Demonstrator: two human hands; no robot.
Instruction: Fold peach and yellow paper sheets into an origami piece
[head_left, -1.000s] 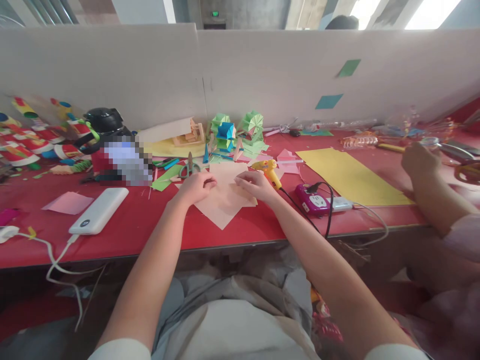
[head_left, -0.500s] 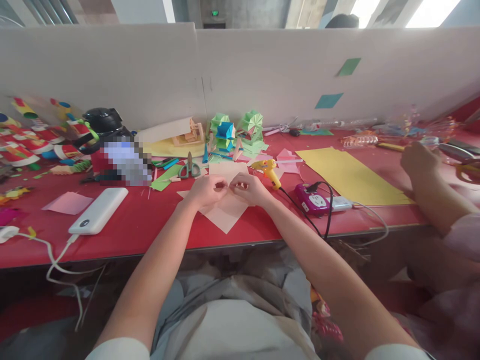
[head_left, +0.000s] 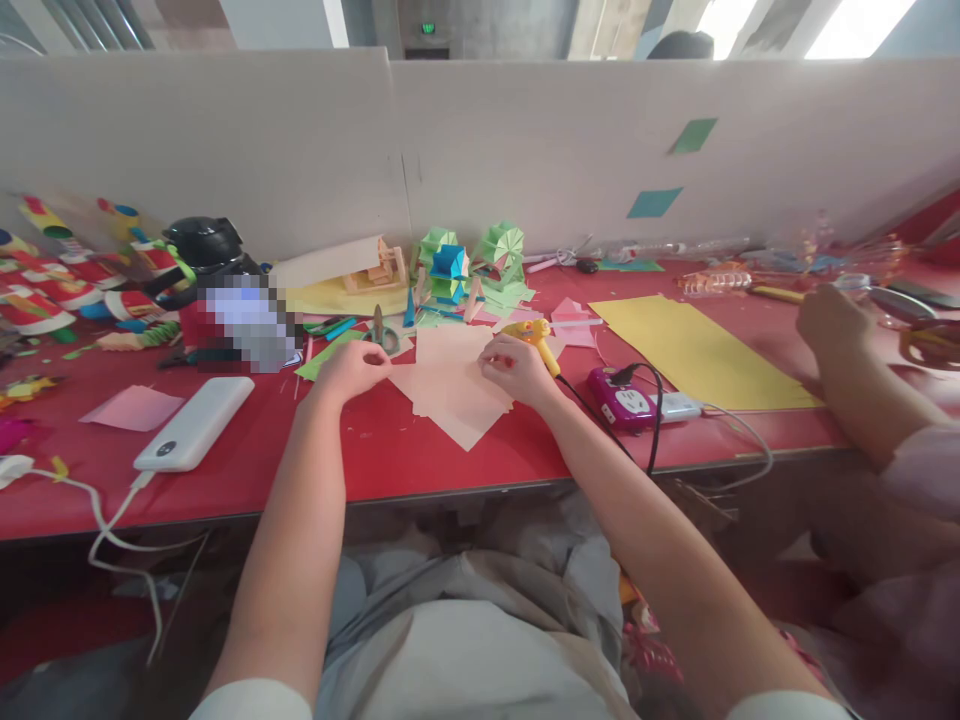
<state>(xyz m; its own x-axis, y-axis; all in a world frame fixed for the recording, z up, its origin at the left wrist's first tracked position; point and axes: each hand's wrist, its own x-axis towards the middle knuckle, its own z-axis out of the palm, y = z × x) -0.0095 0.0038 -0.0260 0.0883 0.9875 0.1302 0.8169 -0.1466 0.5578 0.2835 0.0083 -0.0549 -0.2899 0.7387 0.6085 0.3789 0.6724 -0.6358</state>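
Pale pink sheets of paper [head_left: 466, 405] lie overlapping on the red table in front of me, one corner pointing toward me. My left hand [head_left: 354, 370] is at their left side, thumb and fingers closed at the left corner. Over the right part of the paper is my right hand [head_left: 519, 368], its fingers curled and pressed together; what they hold is hidden. Just beyond the right hand lies a yellow glue gun [head_left: 534, 332]. Scissors [head_left: 382, 335] lie behind my left hand.
Folded green paper shapes [head_left: 501, 250] stand at the back. A white power bank [head_left: 196, 425] lies left. On the right are a purple power socket [head_left: 622, 397], a yellow sheet [head_left: 697, 350] and another person's hand [head_left: 836, 320]. Cables hang over the front edge.
My hands were close together over the middle of the paper. The left has moved left, the right slightly right, and the paper's near corner has shifted right and away from me.
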